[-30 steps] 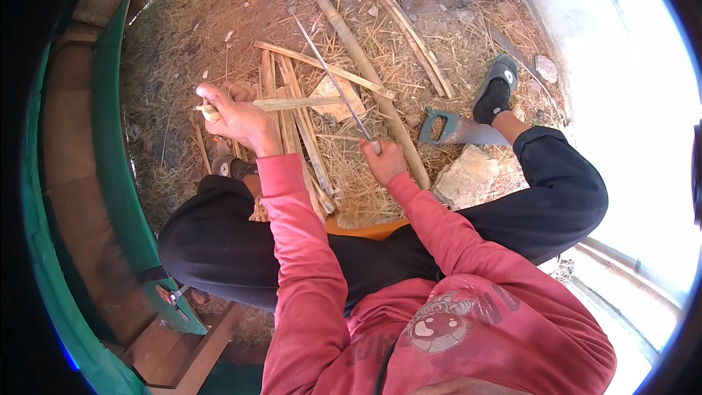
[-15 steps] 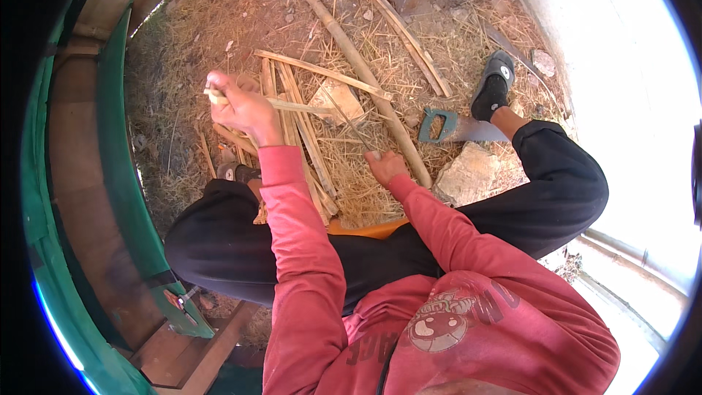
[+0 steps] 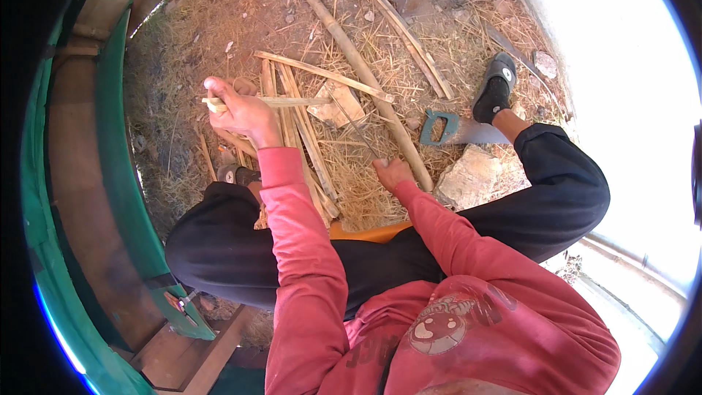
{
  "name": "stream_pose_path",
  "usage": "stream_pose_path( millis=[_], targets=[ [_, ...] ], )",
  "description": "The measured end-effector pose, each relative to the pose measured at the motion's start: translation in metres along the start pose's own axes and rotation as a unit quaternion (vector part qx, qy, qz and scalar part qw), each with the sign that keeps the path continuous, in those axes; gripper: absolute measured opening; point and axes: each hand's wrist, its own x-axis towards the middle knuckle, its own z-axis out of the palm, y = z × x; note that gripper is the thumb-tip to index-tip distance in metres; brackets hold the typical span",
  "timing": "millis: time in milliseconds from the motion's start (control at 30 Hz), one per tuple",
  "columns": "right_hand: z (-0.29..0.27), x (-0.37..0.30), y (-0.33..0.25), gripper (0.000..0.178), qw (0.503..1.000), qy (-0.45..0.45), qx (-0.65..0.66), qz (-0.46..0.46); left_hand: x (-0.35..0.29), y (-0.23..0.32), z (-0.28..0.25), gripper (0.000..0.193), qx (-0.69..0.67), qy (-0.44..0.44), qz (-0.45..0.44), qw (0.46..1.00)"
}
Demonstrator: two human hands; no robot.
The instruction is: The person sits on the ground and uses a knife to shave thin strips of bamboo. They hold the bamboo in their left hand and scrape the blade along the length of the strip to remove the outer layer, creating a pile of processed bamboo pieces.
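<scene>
My left hand (image 3: 243,111) is closed around a split bamboo strip (image 3: 296,102), with one end poking out past the thumb. The strip points right, its far end over a pale stone block (image 3: 338,104). My right hand (image 3: 393,173) grips a knife (image 3: 357,128) whose handle is hidden in the fist. Its thin dark blade shows nearly edge-on, slanting up and left to the strip's far end; whether they touch I cannot tell. Several split bamboo strips (image 3: 313,148) lie beneath and beside my left hand.
A long round bamboo pole (image 3: 351,58) lies diagonally beyond my right hand. A handsaw with a green handle (image 3: 437,127) rests by my right foot, near a large stone (image 3: 469,177). More strips (image 3: 409,40) lie farther off on straw-covered ground. Green-edged boards (image 3: 121,139) stand at left.
The bamboo strip's far end has risen, so the strip lies more level. My right hand has shifted slightly right and nearer with the knife. My left hand has barely moved.
</scene>
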Motion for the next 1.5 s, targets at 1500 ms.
stream_pose_path(
  millis=[1500],
  targets=[
    [-0.123,-0.018,-0.087,0.031,0.747,-0.026,0.644,-0.160,0.118,0.040,-0.182,0.052,-0.389,-0.052,-0.152,0.907]
  ],
)
